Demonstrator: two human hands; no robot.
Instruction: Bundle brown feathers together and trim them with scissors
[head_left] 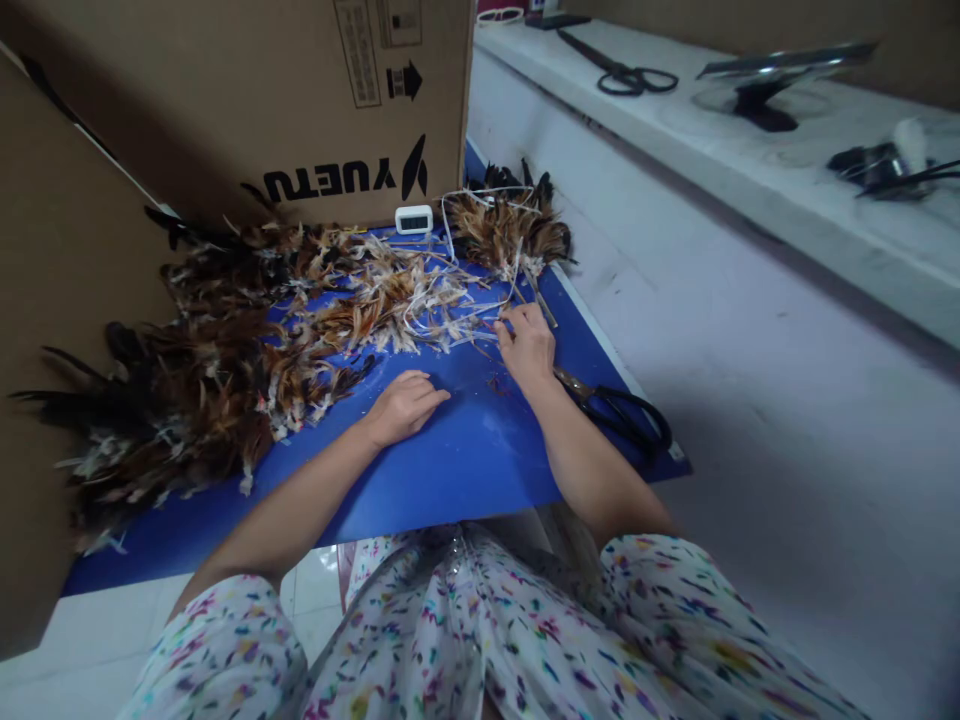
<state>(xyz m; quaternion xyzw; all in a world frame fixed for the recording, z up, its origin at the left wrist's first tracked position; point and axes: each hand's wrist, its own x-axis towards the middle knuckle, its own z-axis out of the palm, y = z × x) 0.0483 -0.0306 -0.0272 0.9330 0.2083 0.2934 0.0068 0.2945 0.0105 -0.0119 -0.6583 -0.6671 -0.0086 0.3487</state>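
Observation:
My right hand [528, 346] is closed in a pinch at the right end of the loose white strings [450, 325]. A string runs up to its fingertips, which are partly hidden. My left hand [407, 406] is curled closed just above the blue tabletop [457, 465], and nothing shows between its fingers. Beyond both hands lies a loose heap of brown feathers [375, 305] with pale quill ends. Black-handled scissors [619, 412] lie beside my right wrist, their blades partly hidden by it.
Bundled dark feathers [217, 375] cover the table's left side. Another feather bundle [510, 225] lies at the back right. A small white digital timer [414, 220] stands against a cardboard box [300, 110]. On the right ledge [712, 130] lie another pair of scissors [626, 77] and a metal clip-like object [780, 80].

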